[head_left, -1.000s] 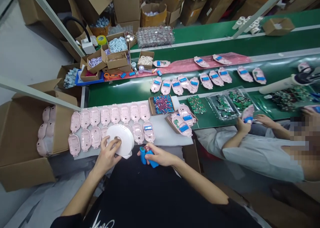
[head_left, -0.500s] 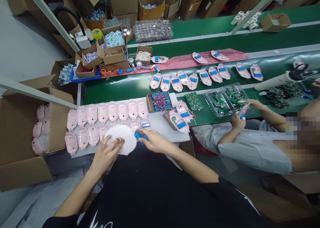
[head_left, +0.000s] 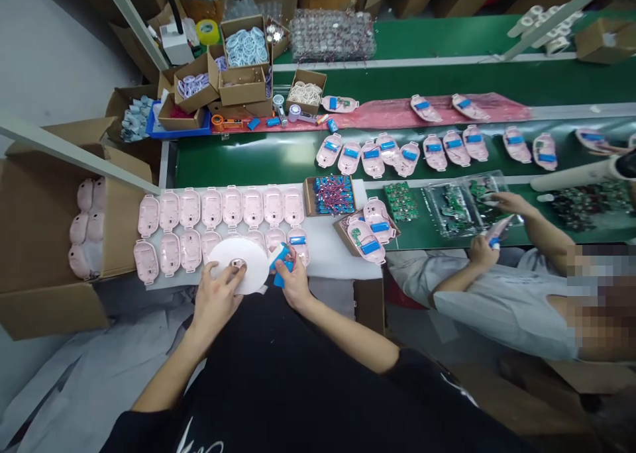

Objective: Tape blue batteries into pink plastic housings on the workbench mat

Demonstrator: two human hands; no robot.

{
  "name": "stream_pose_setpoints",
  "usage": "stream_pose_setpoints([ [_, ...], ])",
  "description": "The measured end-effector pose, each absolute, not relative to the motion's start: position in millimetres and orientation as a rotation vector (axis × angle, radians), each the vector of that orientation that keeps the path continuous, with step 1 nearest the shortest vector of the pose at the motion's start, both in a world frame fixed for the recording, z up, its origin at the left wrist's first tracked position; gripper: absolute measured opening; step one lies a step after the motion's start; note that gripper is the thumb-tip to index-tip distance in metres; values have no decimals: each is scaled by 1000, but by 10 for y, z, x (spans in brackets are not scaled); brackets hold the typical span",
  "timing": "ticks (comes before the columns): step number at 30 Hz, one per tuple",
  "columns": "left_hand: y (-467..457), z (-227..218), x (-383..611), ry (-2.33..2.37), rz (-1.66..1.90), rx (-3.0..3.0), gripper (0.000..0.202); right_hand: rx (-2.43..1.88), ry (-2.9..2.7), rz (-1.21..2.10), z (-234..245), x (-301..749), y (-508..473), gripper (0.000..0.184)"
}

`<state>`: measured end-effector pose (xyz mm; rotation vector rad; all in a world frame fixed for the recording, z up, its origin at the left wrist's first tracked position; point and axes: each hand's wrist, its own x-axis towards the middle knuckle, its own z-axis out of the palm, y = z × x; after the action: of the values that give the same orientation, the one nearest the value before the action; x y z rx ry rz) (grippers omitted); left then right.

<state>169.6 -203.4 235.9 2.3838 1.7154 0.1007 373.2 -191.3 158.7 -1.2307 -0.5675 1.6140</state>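
Observation:
My left hand (head_left: 218, 295) grips a large white tape roll (head_left: 239, 265) with a finger in its core, at the near edge of a white foam sheet (head_left: 330, 254). My right hand (head_left: 293, 282) is closed on a blue battery pack (head_left: 282, 259) pressed against the roll's right side. Two rows of open pink shells (head_left: 211, 208) lie on the sheet just beyond the roll. One pink shell with a blue battery (head_left: 299, 242) lies right of my fingers.
A carton of pink shells (head_left: 87, 224) sits at left. A small box of blue batteries with red wires (head_left: 332, 195) and a box of fitted shells (head_left: 368, 231) stand at right. A co-worker's hands (head_left: 479, 249) work over circuit boards (head_left: 454, 204). Small parts boxes (head_left: 238, 82) stand behind.
My right hand brought the blue battery pack from my lap up to the tape roll. The roll has tipped flatter toward the sheet, and the camera moved slightly.

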Motion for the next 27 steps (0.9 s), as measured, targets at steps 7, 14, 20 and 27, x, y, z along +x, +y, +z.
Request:
stream_pose_setpoints([
  [7,-2059,2185,1207,1695,121,2194,55,-1259,-723,1376,1267,4373,-617,61],
  [14,-2276,2040,435,2088,314,2053,46,-1675,-1820,1361,567,4449,-524,54],
  [20,-2592,1889,428,2176,342,1973,47,-1817,-2756,1089,274,4139,-731,41],
  [27,-2704,1876,409,2177,251,1954,50,-1770,-2878,1014,76,3999,-719,33],
])
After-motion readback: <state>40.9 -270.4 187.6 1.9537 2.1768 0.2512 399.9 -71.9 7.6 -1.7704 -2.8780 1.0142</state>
